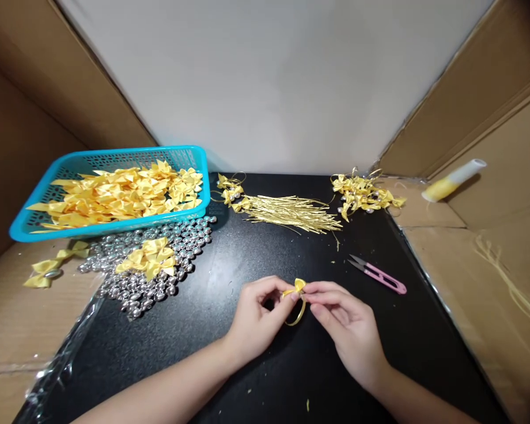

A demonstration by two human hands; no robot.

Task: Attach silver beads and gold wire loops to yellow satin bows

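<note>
Left hand (254,321) and right hand (347,330): fingers of both pinch small yellow satin bow (298,287) on thin gold cord loop (298,318), above black table (247,259) | risk: light fingertip hold, bow likely slips off.

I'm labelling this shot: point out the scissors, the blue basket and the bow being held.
scissors (383,277), head view, on the pink handle.
blue basket (115,224), head view, on the front wall.
bow (298,286), head view, on its yellow top.
</note>
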